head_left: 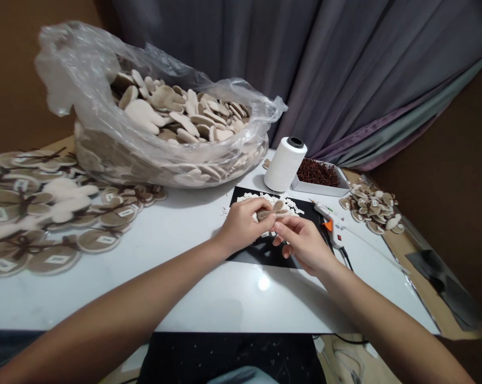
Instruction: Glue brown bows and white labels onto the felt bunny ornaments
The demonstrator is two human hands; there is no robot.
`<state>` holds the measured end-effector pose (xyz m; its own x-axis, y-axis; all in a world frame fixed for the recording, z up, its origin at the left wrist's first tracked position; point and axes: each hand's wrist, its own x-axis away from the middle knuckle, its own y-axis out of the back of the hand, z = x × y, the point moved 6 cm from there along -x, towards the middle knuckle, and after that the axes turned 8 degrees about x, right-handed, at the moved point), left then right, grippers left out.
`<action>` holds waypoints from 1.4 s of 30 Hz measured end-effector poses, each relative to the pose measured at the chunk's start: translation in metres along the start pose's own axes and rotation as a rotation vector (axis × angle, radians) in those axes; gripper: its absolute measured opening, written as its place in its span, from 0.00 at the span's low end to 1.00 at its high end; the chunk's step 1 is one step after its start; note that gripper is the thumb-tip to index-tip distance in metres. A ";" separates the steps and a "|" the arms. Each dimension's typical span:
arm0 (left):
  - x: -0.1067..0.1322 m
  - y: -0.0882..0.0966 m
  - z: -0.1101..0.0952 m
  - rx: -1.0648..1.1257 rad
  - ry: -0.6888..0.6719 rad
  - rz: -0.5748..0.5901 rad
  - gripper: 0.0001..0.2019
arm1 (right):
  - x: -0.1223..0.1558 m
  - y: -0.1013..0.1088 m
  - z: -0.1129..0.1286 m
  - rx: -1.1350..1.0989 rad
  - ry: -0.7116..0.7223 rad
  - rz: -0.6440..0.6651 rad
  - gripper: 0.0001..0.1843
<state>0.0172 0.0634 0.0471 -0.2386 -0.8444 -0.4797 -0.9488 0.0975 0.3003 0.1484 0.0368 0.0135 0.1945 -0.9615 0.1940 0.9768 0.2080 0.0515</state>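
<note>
Head view, landmark: black mat (257, 255), lying on the white worktop (208, 306); all places given from it.
Felt piece in hand: brown and cream felt piece (279, 205), small, raised above the mat's middle; partly hidden by the fingers.
Left hand: left hand (245, 221) over the mat's left part; fingers clamped on the felt piece, thumb on the near side.
Right hand: right hand (303, 240) over the mat's right part; thumb and forefinger tips close together beside the felt piece, other fingers curled; cannot tell whether they pinch it.
Paper slips: small white slips (293, 205), scattered over the far half of the mat, under and behind the hands.
Cone: white thread cone (284, 168), upright, just beyond the mat's far edge.
Tray: white tray (321, 189) beyond the mat, to the far right, filled with dark brown strips (318, 173).
Glue gun: white and orange glue gun (336, 229) at the mat's right edge; pale rod and black cord trail from it.
Bag: clear plastic bag (176, 166), open-topped, left of and beyond the mat; many felt shapes (168, 101) inside.
Labelled pieces: large spread (100, 240) well left of the mat, several with brown bows; smaller heap (372, 208) to the right, beyond the glue gun.
</note>
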 end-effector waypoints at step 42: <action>0.006 -0.030 0.041 0.550 0.549 0.295 0.09 | -0.001 0.002 0.036 1.337 0.827 -0.272 0.10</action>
<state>0.0360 0.0771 0.0021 -0.4936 -0.8670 0.0685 -0.8628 0.4782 -0.1639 0.1468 0.0443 0.0484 0.4633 -0.7301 -0.5023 0.2978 -0.4056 0.8642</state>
